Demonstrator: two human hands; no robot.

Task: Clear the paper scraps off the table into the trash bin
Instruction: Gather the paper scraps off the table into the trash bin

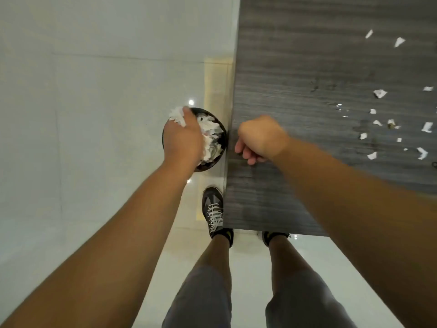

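Note:
A round black trash bin [221, 136] stands on the floor just left of the table edge, filled with white paper scraps [211, 129]. My left hand [183, 138] hovers over the bin, holding a bunch of white scraps [177, 116] that stick out past its fingers. At the table's left edge beside the bin, my right hand [259, 138] rests with its fingers curled; nothing shows in it. Several small white scraps [379, 93] lie scattered on the dark grey wood-grain table [295, 79] at the far right.
The floor is glossy pale tile [94, 114]. My legs and dark shoes [212, 210] stand at the table's near corner, one foot just below the bin. The table's near edge ends close to my knees.

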